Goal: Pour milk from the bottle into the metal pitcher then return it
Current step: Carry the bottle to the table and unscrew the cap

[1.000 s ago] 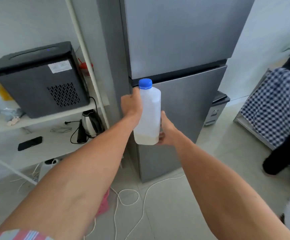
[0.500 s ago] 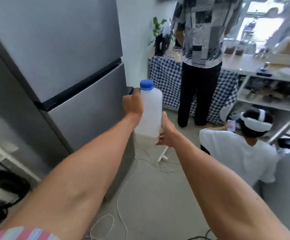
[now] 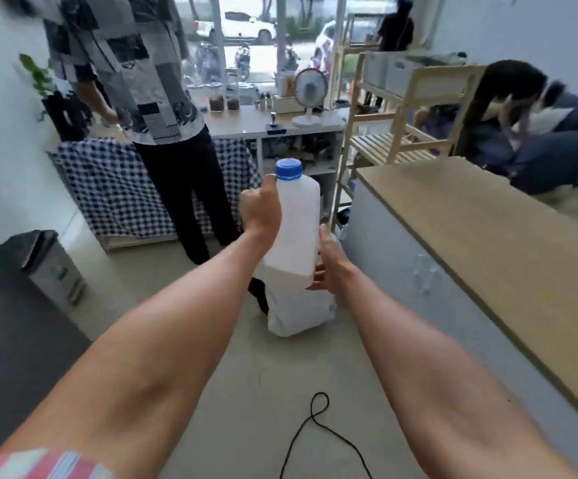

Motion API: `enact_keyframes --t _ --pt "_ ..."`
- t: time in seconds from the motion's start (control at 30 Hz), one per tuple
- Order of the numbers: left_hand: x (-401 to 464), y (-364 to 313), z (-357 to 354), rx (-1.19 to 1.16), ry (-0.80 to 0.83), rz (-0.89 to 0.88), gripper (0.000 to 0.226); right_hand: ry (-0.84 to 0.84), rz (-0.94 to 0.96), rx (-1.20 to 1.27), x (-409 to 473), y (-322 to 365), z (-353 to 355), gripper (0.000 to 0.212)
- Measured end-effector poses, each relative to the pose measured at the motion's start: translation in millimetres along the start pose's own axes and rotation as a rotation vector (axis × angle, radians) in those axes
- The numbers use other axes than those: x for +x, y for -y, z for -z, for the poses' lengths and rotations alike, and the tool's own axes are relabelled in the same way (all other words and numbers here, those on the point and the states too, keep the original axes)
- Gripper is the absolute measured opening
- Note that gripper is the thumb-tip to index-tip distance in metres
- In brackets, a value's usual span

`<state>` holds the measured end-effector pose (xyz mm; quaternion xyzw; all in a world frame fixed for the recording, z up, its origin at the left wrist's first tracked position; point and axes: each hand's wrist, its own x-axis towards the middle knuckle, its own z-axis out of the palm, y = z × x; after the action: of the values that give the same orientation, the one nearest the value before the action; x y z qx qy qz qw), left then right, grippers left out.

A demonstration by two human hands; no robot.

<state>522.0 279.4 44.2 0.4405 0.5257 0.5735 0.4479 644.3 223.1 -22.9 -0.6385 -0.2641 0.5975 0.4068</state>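
the bottle (image 3: 296,223) is held upright out in front of the person, over open floor, with both arms stretched forward. its blue cap (image 3: 289,168) is screwed on. the bottle is translucent white; a small amount of milk appears to sit in the bottom, though the level is hard to read against the white cloth behind it.

left hand (image 3: 261,209): closed round the upper left side of the bottle, thumb up near the shoulder, carrying it. right hand (image 3: 329,261): part open, fingers curled under and against the lower right corner, steadying the base rather than clamping it.

the metal pitcher is not in view. a wooden counter (image 3: 481,243) runs along the right, its visible top bare. a further table (image 3: 246,124) by the window carries jars, a small fan (image 3: 310,91) and other small items too blurred to name. a standing person in a patterned shirt (image 3: 125,63) is just left of the path ahead, and a black cable (image 3: 315,416) lies looped on the floor near the person's feet.

judgement: the step in hand is carrying the bottle toward the pouring place; pouring is not begun, since the cap is on. the next move calls for finding the pitcher, freeing one hand to unscrew the cap while the other keeps the bottle upright, then tilting slowly. risks: tripping on the cable, and brushing the standing person.
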Motion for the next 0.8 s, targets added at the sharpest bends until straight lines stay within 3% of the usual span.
enact_keyframes --t 0.1,0.27,0.4,0.8 --pt "-30.1 2.9 -80.5 0.033 0.110 0.010 0.046 -0.129 0.015 0.102 -10.0 -1.1 84.1 0.081" --pt "-86.7 12.9 -208.8 0.051 0.303 0.037 0.035 -0.283 0.057 0.149 -40.9 -8.3 219.8 0.063" --pt "-149.1 11.1 -294.7 -0.027 0.425 0.039 0.054 -0.410 0.072 0.224 -70.9 -27.0 311.2 0.062" --pt "-298.9 40.2 -455.7 0.022 0.864 0.172 0.043 -0.747 0.054 0.470 -147.9 -101.5 475.8 0.062"
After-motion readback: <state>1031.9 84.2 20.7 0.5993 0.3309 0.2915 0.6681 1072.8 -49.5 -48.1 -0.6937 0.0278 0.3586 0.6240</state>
